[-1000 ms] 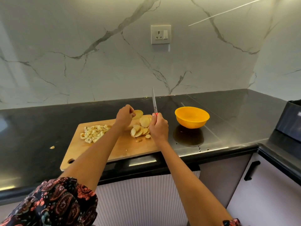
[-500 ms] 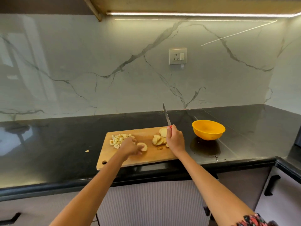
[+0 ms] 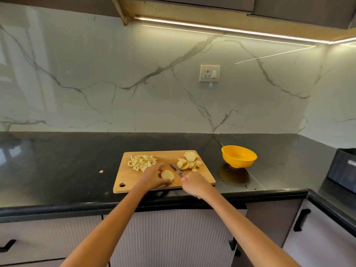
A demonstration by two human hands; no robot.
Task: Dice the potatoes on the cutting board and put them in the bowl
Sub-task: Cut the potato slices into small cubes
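Observation:
A wooden cutting board (image 3: 134, 180) lies on the black counter. A heap of diced potato (image 3: 141, 162) sits at its back left, and a pile of round potato slices (image 3: 188, 162) at its back right. My left hand (image 3: 154, 178) holds a single potato slice (image 3: 167, 174) flat on the board's middle, thumb and fingers curled round its edges. My right hand (image 3: 194, 185) grips a red-handled knife (image 3: 176, 170), blade low and angled left beside that slice. The orange bowl (image 3: 238, 156) stands to the right of the board; I see nothing in it.
A stray potato bit (image 3: 101, 171) lies on the counter left of the board. A dark box (image 3: 342, 168) sits at the far right. A wall socket (image 3: 209, 73) is on the marble backsplash. Cabinet fronts with black handles (image 3: 300, 219) run below the counter edge.
My left hand carried one slice from the pile to the board's middle and set it flat. The knife dropped from upright to low beside that slice. The camera view tilted up.

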